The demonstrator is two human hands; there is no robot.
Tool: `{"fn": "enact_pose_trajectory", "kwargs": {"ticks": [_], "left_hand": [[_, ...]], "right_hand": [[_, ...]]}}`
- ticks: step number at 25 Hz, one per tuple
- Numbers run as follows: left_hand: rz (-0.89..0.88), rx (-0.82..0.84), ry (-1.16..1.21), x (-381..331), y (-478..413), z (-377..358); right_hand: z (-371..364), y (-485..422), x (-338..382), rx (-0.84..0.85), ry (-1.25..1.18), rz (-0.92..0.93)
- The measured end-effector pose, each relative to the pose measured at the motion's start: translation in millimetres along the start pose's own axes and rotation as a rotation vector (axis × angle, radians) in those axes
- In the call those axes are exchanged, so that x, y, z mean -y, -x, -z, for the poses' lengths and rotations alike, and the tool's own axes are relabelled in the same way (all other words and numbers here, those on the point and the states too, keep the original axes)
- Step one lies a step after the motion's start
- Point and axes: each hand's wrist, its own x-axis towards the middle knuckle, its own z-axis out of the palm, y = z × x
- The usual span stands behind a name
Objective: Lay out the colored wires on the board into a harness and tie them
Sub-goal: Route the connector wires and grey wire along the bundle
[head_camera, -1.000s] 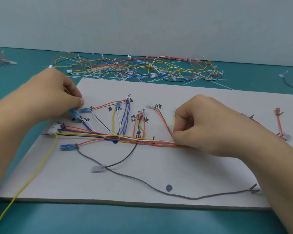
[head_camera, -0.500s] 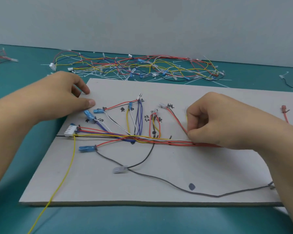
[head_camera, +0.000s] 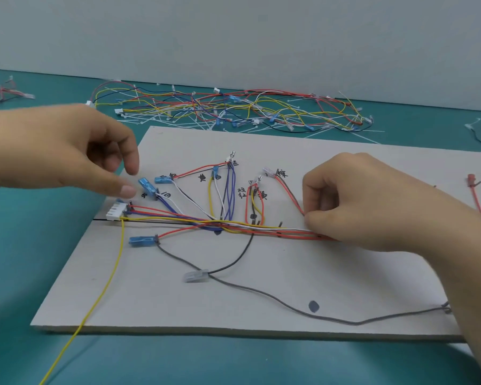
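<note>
The wires (head_camera: pixel 261 229) lie on the grey board (head_camera: pixel 345 151) as a flat harness. A red, white, yellow and blue trunk runs from a white connector (head_camera: pixel 117 213) at the left edge across the middle. Short branches fan up from it to hand-written marks. The right hand (head_camera: pixel 358 201) is curled tight, its fingertips pinching the red strands where the trunk passes under it. It is the same pinch as a second ago. The left hand (head_camera: pixel 67 154) gripped the blue terminal (head_camera: pixel 147 187) back then. It has now let go and lifted, thumb and forefinger spread apart just above the terminal, holding nothing. A yellow wire (head_camera: pixel 106 279) drops from the connector, crosses the board's near edge and trails onto the teal table (head_camera: pixel 39 245). A grey wire (head_camera: pixel 261 290) sags across the near half of the board toward the right corner, with bare board on both sides of it. A pile of loose wires (head_camera: pixel 233 109) lies beyond the far edge.
</note>
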Motion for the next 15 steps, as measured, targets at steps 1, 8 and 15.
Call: {"fn": "enact_pose_trajectory", "kwargs": {"ticks": [1, 8, 15], "left_hand": [[-0.037, 0.074, 0.049, 0, 6, 6], [-0.080, 0.451, 0.108, -10, 16, 5], [-0.123, 0.380, -0.079, -18, 14, -7]], "right_hand": [[-3, 0, 1, -0.037, 0.007, -0.008], [-8, 1, 7, -0.141, -0.046, -0.019], [-13, -2, 8, -0.166, -0.056, -0.003]]}}
